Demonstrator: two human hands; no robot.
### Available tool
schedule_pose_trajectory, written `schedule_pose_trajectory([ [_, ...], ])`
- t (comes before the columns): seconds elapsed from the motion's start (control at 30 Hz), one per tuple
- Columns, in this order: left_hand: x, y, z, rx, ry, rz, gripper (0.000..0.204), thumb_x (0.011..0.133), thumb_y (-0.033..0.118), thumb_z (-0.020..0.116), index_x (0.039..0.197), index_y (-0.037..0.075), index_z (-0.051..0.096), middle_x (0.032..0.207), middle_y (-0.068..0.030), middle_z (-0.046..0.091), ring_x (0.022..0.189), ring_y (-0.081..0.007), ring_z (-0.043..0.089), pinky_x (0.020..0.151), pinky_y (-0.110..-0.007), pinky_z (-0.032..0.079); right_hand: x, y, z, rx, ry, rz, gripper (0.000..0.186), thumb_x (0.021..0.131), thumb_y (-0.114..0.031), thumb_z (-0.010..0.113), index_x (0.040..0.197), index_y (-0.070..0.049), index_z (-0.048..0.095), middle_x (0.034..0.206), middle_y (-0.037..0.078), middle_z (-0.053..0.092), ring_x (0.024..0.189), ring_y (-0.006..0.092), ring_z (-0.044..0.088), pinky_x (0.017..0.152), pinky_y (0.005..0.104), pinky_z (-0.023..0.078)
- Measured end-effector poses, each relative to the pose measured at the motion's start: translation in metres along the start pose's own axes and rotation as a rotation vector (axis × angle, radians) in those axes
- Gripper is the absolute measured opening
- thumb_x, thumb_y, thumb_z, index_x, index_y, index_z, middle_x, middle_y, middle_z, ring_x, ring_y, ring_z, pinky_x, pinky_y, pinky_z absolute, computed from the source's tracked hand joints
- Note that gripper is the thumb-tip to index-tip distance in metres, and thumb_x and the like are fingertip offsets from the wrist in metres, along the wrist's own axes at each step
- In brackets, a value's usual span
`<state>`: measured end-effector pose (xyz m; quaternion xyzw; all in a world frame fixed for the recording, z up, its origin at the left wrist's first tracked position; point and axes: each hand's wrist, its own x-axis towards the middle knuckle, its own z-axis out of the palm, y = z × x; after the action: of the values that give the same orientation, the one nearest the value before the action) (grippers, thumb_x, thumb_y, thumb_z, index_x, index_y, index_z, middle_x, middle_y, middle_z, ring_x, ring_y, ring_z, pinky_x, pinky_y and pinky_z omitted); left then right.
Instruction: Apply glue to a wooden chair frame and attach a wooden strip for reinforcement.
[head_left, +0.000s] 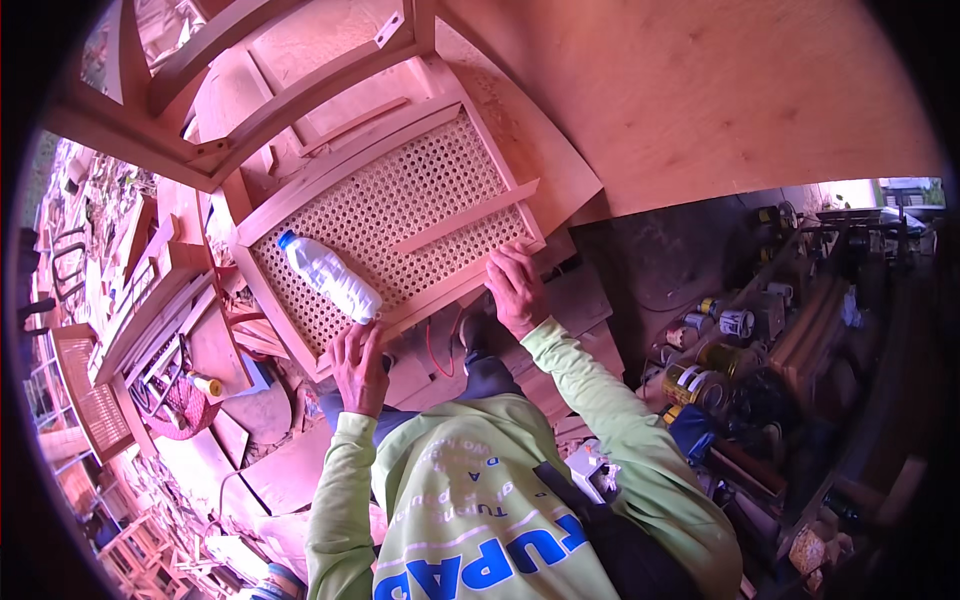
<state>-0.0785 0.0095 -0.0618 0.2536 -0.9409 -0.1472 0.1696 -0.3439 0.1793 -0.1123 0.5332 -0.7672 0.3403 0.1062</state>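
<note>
A wooden frame with a woven cane panel (400, 185) lies tilted in front of me. My left hand (360, 368) is at its near rail, fingers bent over the edge beside the base of a plastic bottle. That clear bottle (330, 275) with a blue cap lies on its side on the cane. At the near right corner, my right hand (517, 290) has its fingers curled on the rail. Between the hands and farther in, a thin wooden strip (468, 217) rests across the cane, its right end over the side rail. The undersides of both grips are hidden.
A wooden chair frame (290, 105) stands at the far left over a work surface. A large plywood sheet (700, 100) fills the far right. Jars and cans (695, 385) crowd the right side. Wood pieces and a red woven bag (185, 410) lie at the left.
</note>
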Motion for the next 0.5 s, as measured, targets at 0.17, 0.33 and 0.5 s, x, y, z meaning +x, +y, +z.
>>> schedule_pose_trajectory([
  [0.17,-0.011,0.006,-0.016,-0.002,0.012,-0.084,0.040,0.083,-0.001,0.069,0.122,0.009,0.070,0.125,-0.0108,0.066,0.117,-0.0332,0.060,0.104,-0.050,0.043,0.001,-0.011,0.012,0.090,0.044,0.019,0.031,0.079,-0.002,0.075,0.109,0.002,0.070,0.120,0.013,0.066,0.119,0.0340,0.061,0.114,0.0519,0.044],
  [0.33,-0.014,0.019,-0.003,-0.018,0.039,-0.092,0.067,0.070,-0.004,0.065,0.135,0.011,0.064,0.141,-0.0145,0.054,0.133,-0.0377,0.048,0.113,-0.055,0.038,0.005,0.004,-0.009,-0.022,0.029,-0.018,0.030,0.075,0.003,0.073,0.105,0.001,0.072,0.112,0.014,0.067,0.112,0.0365,0.063,0.108,0.0525,0.049],
  [0.5,-0.037,0.019,0.009,0.064,0.014,-0.180,0.061,0.092,0.022,0.067,0.149,0.007,0.048,0.148,-0.0184,0.047,0.141,-0.0382,0.041,0.122,-0.055,0.029,0.004,0.013,-0.008,-0.004,-0.026,-0.058,0.033,0.083,0.000,0.073,0.115,0.003,0.070,0.120,0.015,0.066,0.117,0.0369,0.061,0.112,0.0511,0.046],
])
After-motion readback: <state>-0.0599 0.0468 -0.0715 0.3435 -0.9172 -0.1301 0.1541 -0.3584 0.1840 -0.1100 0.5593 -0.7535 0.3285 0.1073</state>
